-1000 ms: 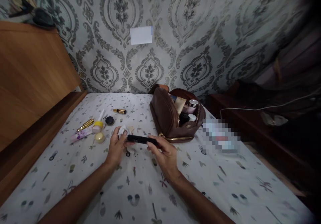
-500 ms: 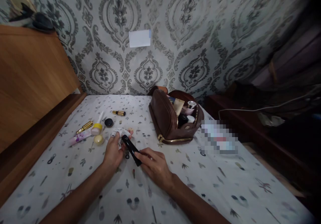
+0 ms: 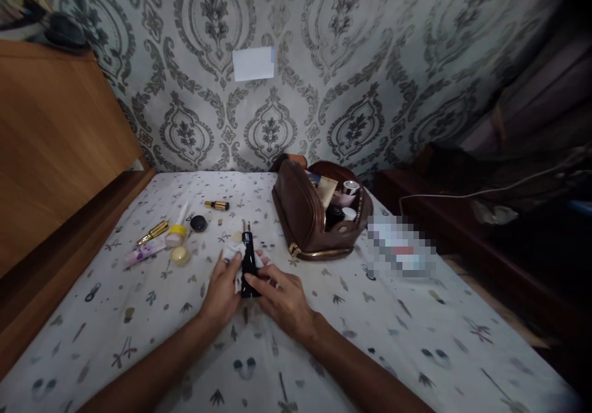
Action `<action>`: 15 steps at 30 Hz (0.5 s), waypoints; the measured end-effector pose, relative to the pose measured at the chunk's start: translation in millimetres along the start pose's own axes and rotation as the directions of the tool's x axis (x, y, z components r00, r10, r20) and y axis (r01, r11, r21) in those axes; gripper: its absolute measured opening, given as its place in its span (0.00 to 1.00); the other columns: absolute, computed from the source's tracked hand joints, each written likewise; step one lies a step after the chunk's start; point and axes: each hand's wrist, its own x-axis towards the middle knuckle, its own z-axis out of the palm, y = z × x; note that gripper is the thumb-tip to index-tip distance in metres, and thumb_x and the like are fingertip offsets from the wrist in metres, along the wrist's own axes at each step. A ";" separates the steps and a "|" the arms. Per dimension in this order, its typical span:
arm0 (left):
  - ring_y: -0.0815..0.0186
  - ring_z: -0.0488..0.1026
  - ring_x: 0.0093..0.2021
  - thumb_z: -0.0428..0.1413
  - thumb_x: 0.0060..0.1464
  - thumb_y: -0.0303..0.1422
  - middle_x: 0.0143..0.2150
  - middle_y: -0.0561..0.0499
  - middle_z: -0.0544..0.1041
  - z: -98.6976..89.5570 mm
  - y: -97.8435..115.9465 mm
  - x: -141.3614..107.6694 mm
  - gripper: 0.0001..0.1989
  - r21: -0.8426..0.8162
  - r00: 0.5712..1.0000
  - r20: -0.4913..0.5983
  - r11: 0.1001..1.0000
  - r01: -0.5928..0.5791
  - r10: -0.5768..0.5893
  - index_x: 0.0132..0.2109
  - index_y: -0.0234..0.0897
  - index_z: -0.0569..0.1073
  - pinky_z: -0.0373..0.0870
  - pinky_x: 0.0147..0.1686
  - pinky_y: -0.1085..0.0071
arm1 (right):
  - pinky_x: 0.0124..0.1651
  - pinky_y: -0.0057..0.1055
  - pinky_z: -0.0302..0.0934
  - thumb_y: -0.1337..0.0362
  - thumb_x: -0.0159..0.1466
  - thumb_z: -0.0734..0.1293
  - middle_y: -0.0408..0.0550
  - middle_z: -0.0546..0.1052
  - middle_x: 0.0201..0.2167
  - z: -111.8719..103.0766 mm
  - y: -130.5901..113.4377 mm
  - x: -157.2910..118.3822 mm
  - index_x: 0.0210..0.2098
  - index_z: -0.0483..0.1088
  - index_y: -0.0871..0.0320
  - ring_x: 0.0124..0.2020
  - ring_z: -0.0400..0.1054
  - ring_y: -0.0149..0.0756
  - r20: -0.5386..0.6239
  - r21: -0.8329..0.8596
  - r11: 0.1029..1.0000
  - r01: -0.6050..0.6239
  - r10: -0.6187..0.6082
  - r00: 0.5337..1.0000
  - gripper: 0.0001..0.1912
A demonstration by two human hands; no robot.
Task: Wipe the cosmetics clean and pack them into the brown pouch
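A glossy black tube (image 3: 248, 259) stands nearly lengthwise between my hands, above the patterned white cloth. My left hand (image 3: 224, 286) is closed on a white wipe (image 3: 234, 251), which lies against the tube's left side. The fingers of my right hand (image 3: 284, 296) pinch the tube's lower end. Left of my hands are a round cream-coloured pot (image 3: 180, 254), a black round lid (image 3: 198, 223), a yellow-collared bottle (image 3: 176, 234), a pink-and-white tube (image 3: 145, 251), a gold tube (image 3: 152, 233) and a black-and-gold tube (image 3: 217, 205).
An open brown bag (image 3: 300, 212) full of cosmetics sits at the back, right of centre. A blurred packet (image 3: 402, 246) lies to its right. Wooden furniture (image 3: 65, 135) borders the left side, and a patterned wall (image 3: 272, 24) rises behind.
The black tube has turned from slanting to nearly straight up in view, and my hands are closer together. The camera view has shifted slightly.
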 end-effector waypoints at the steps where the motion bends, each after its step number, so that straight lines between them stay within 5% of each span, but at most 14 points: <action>1: 0.63 0.79 0.40 0.66 0.46 0.36 0.39 0.51 0.81 -0.6 -2.4 -2.5 0.20 0.012 1.000 0.011 1.000 -0.011 0.011 0.47 0.40 0.72 0.76 0.37 0.73 | 0.32 0.27 0.68 0.70 0.67 0.60 0.50 0.76 0.34 -0.7 1.6 -0.5 0.49 0.74 0.56 0.29 0.71 0.32 -0.011 0.003 1.000 -0.018 0.018 1.000 0.15; 8: 0.67 0.78 0.43 0.67 0.42 0.27 0.41 0.55 0.81 -10.1 -3.2 -8.0 0.23 0.150 1.000 0.017 0.988 -0.023 0.020 0.47 0.45 0.74 0.73 0.39 0.79 | 0.36 0.29 0.69 0.67 0.68 0.62 0.51 0.75 0.34 -9.1 8.8 0.9 0.48 0.74 0.56 0.33 0.72 0.35 -0.035 0.074 0.988 -0.134 0.137 0.990 0.13; 15: 0.67 0.77 0.37 0.66 0.45 0.34 0.38 0.56 0.80 -2.1 14.7 -6.7 0.18 0.146 0.994 0.107 0.989 -0.027 0.011 0.43 0.45 0.70 0.72 0.34 0.77 | 0.34 0.27 0.68 0.65 0.69 0.60 0.49 0.75 0.36 -11.7 3.0 0.0 0.54 0.70 0.56 0.31 0.71 0.32 0.001 0.131 0.991 0.006 -0.006 1.000 0.16</action>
